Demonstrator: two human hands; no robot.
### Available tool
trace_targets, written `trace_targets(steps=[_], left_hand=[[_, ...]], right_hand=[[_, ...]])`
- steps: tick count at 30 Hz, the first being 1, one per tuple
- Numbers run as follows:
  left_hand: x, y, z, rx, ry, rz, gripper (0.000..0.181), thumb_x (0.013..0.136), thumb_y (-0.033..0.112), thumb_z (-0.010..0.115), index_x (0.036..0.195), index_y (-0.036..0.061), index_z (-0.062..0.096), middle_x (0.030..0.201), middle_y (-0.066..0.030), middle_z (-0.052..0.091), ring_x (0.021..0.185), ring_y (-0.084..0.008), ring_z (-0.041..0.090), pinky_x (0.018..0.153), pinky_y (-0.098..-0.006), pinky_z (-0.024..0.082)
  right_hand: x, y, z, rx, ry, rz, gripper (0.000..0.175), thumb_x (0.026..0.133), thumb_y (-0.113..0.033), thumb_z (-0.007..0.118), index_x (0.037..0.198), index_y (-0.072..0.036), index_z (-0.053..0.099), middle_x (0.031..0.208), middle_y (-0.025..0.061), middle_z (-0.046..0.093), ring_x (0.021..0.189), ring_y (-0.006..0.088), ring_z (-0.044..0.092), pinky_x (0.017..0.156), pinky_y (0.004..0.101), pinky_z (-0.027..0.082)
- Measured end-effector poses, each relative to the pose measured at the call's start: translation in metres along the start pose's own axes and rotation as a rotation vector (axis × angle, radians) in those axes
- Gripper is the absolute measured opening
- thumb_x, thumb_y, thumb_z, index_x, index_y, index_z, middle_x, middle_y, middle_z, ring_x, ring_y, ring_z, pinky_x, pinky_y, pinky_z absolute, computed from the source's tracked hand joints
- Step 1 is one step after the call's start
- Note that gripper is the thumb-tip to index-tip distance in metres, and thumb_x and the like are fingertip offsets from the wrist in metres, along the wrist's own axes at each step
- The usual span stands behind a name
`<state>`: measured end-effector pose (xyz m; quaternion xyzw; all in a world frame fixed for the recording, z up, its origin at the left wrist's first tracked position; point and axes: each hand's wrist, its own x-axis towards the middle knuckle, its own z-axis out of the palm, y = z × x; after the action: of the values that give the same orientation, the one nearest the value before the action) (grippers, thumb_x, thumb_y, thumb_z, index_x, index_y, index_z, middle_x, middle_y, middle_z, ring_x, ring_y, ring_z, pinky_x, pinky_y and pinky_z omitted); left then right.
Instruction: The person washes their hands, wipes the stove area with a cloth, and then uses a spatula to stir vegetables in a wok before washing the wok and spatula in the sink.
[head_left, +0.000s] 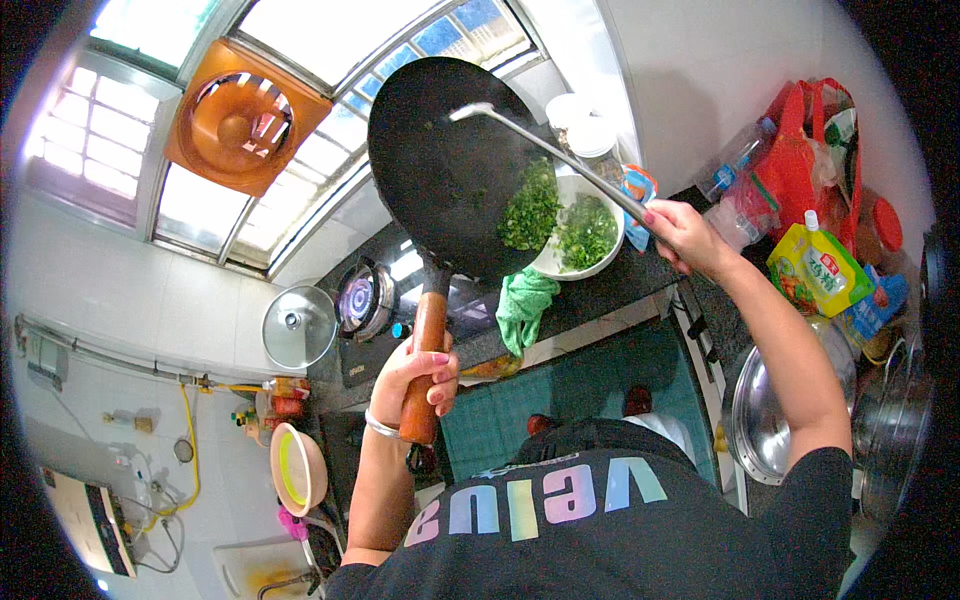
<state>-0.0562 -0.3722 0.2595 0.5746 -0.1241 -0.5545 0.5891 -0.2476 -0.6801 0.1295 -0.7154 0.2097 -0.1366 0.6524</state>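
My left hand (422, 375) grips the wooden handle (424, 322) of a black wok (442, 165), raised and tilted toward the right. Chopped leafy greens (530, 210) lie in the wok near its right rim. Just beyond that rim is a white bowl (600, 271), partly hidden by the wok, with more chopped greens (589, 234) inside. My right hand (686, 236) is closed around the long metal handle of a spatula (577, 165). The spatula's head shows over the wok's far interior; whether it touches the wok cannot be told.
A gas burner (364, 298) glows blue-violet on the stove, beside a glass lid (298, 326). A green cloth (527, 300) hangs over the counter's front edge. At right stand a yellow-green seasoning pouch (817, 266), a red bag (799, 172) and a steel pot (761, 420).
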Motion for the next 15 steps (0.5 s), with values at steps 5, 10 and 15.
trace_targets(steps=[5,10,15], left_hand=[[0.003,0.003,0.001,0.027,0.000,0.000,0.020,0.074,0.010,0.056,0.078,0.0075,0.037,0.059,-0.0027,0.041,0.039,-0.0083,0.041,0.034,-0.0235,0.038],[0.001,0.003,0.000,0.015,0.010,0.026,0.020,0.073,0.010,0.056,0.079,0.0059,0.038,0.060,-0.0035,0.043,0.039,-0.0083,0.041,0.034,-0.0239,0.039],[0.006,0.002,-0.001,0.030,0.044,0.031,0.019,0.072,0.010,0.057,0.079,0.0050,0.040,0.060,-0.0039,0.044,0.040,-0.0088,0.042,0.034,-0.0239,0.039]], right_hand=[[0.004,-0.009,0.004,-0.196,-0.032,0.007,0.027,0.089,-0.031,0.047,0.083,-0.005,0.054,0.052,0.0011,0.047,0.040,0.0100,0.046,0.038,0.0279,0.037],[-0.050,-0.008,-0.026,-0.711,0.052,-0.146,0.025,0.086,-0.030,0.049,0.085,-0.006,0.056,0.066,0.0144,0.058,0.061,0.0327,0.057,0.057,0.0422,0.044],[-0.037,-0.027,-0.018,-0.861,0.197,-0.117,0.025,0.086,-0.032,0.047,0.092,-0.008,0.054,0.071,0.0183,0.060,0.067,0.0388,0.058,0.059,0.0489,0.045]])
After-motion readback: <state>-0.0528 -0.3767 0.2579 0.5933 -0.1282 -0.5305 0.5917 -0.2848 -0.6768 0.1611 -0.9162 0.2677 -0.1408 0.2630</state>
